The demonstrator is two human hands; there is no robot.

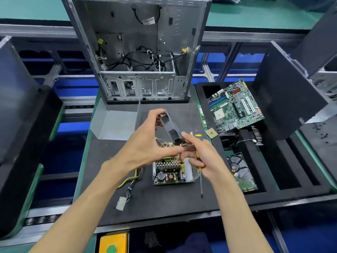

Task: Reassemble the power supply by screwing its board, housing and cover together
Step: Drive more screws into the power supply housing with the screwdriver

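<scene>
The power supply board (171,172), with heatsink and capacitors, sits in its metal housing on the dark mat (156,201), partly hidden by my hands. My left hand (149,141) grips a black fan (171,125), held tilted above the board. My right hand (200,154) holds a yellow-handled screwdriver (200,181), shaft pointing down toward me, and its fingers touch the fan's lower corner. The grey metal cover (114,123) lies at the mat's back left. The supply's yellow and black cable bundle with a white plug (121,202) trails to the front left.
An open computer case (138,48) stands upright behind the mat. A black foam tray (284,179) on the right holds a motherboard (235,105), a CPU chip (211,133) and a hard drive (240,170). Black side panels lean at far left and right. Small screws (321,132) lie far right.
</scene>
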